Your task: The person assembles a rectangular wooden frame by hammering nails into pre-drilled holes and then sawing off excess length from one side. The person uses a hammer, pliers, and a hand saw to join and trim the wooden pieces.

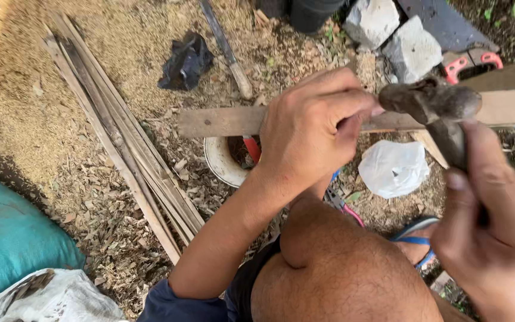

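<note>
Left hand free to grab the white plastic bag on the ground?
Probably not straight away: the left hand is pinched shut at the wooden plank, beside the hammer. The white plastic bag lies uncovered just below, so the path looks open.

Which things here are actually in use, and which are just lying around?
In use:
- hammer, held in the right hand
- wooden plank, where the left hand pinches something too small to make out

Lying about:
- bundle of thin slats
- black bag
- white plastic bag
- two stone blocks
- white bucket
- handsaw
</note>
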